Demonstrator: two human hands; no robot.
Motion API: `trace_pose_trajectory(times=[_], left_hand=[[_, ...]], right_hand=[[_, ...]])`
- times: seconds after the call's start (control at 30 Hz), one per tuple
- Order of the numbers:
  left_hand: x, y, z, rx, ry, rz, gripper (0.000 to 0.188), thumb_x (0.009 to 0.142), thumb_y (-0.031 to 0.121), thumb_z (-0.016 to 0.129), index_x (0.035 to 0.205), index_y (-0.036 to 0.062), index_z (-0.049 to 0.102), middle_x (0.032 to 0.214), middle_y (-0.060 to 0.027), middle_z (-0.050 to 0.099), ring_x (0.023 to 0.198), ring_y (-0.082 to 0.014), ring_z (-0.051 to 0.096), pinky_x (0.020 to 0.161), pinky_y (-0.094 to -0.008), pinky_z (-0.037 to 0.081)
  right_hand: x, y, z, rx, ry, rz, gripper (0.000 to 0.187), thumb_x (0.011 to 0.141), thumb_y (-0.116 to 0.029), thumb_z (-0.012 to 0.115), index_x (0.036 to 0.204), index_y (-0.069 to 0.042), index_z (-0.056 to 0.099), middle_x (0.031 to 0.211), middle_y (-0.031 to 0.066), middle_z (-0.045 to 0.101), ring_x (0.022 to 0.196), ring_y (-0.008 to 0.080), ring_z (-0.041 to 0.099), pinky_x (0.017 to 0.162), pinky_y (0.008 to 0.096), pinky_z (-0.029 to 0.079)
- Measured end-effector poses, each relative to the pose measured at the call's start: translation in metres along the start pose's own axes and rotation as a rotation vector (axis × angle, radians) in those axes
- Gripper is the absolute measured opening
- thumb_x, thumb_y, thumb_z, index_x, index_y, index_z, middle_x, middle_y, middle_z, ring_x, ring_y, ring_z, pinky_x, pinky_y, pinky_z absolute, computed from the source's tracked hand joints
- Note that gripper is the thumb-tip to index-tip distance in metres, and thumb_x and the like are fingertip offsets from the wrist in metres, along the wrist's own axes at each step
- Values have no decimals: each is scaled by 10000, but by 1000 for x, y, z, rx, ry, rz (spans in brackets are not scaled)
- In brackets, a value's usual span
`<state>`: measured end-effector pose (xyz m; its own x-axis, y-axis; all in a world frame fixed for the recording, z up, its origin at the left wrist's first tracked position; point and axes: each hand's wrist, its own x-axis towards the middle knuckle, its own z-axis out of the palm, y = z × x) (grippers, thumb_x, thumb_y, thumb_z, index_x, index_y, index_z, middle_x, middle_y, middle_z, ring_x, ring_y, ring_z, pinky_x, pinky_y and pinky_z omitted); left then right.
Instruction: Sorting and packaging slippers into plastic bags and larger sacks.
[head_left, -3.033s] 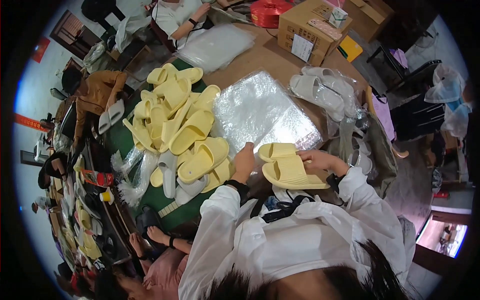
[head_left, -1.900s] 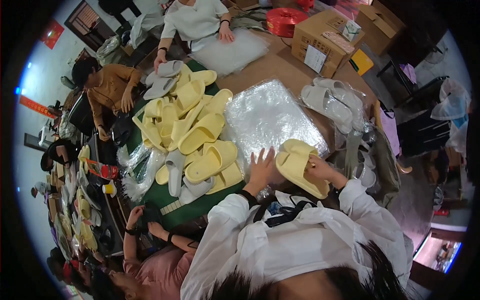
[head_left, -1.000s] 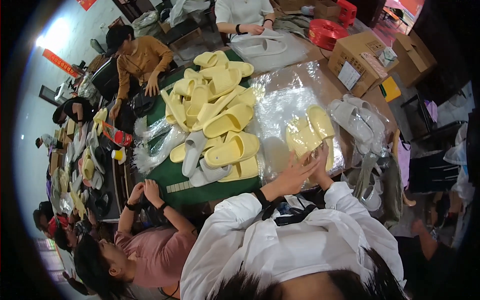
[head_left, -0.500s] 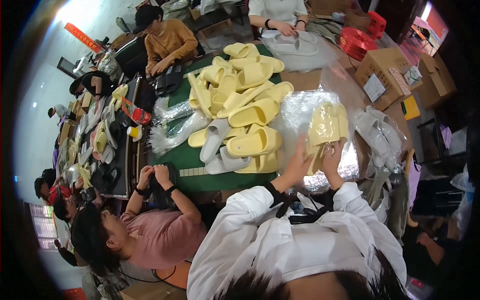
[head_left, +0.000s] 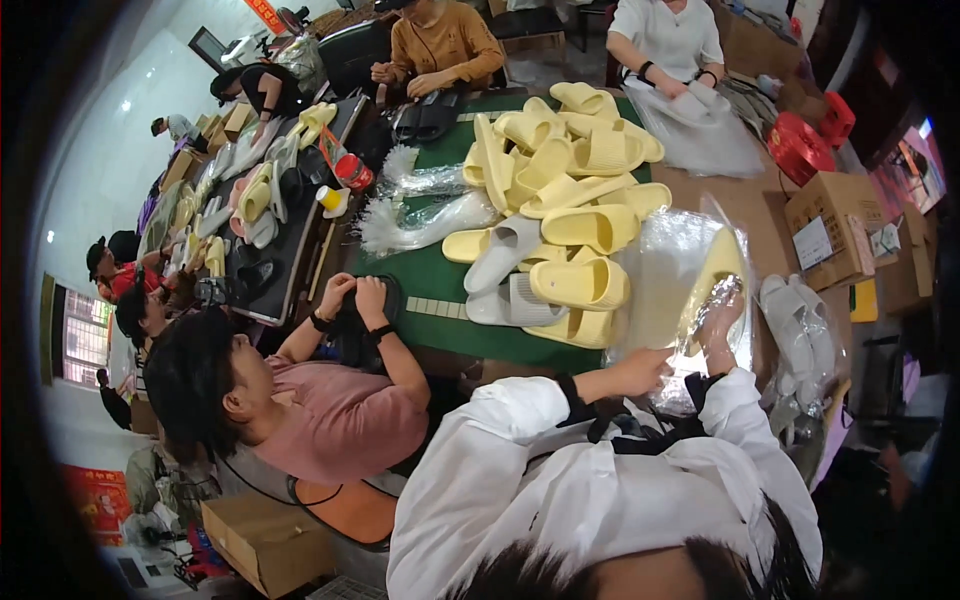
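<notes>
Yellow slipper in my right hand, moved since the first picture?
Yes, the slipper moved forward, from the near edge of the clear bags to over them.

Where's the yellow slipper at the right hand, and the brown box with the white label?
Yellow slipper (head_left: 716, 262): head view, on its upper half.
Brown box (head_left: 842, 228): head view, on its labelled side.

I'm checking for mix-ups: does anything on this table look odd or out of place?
Two grey slippers lie at the near-left side of the piled yellow slippers; their colour makes them look out of place. I see no spill.
</notes>
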<state>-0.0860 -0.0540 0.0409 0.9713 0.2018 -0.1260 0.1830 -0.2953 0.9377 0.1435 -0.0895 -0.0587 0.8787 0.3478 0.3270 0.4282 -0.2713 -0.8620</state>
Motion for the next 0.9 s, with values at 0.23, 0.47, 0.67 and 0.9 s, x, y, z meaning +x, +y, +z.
trace_pose_trajectory(times=[0.23, 0.47, 0.67, 0.9], left_hand=[[-33, 38, -24, -63, -184, 80, 422, 820, -12, 385, 1233, 72, 388, 980, -121, 590, 797, -235, 594, 706, -321, 477], [-12, 7, -70, 241, 636, 244, 492, 762, 188, 570, 1198, 29, 407, 963, -207, 542, 903, -378, 510, 785, -432, 402], [40, -59, -107, -55, 503, -488, 946, 721, 118, 634, 1348, 68, -74, 1036, -229, 512, 927, -317, 529, 786, -363, 428], [104, -132, -118, -443, 583, -378, 902, 664, -57, 517, 1371, 116, -15, 1125, -205, 476, 935, -261, 514, 762, -298, 422]], right_hand=[[19, -75, -20, -312, 32, -24, 262, 814, -193, 459, 860, 44, 560, 812, 183, 556, 792, 297, 523, 715, 360, 397], [3, -110, -63, 482, 78, 117, 295, 865, -111, 455, 1134, 11, 444, 1054, 103, 491, 913, 189, 479, 815, 270, 377], [-21, -106, -98, 132, 98, 48, 286, 811, -51, 481, 1085, 26, 506, 1105, 133, 478, 977, 210, 477, 827, 293, 378], [-58, -92, -135, 168, 248, 203, 288, 826, -49, 468, 1102, 27, 505, 1182, 138, 468, 1086, 234, 438, 934, 287, 304]])
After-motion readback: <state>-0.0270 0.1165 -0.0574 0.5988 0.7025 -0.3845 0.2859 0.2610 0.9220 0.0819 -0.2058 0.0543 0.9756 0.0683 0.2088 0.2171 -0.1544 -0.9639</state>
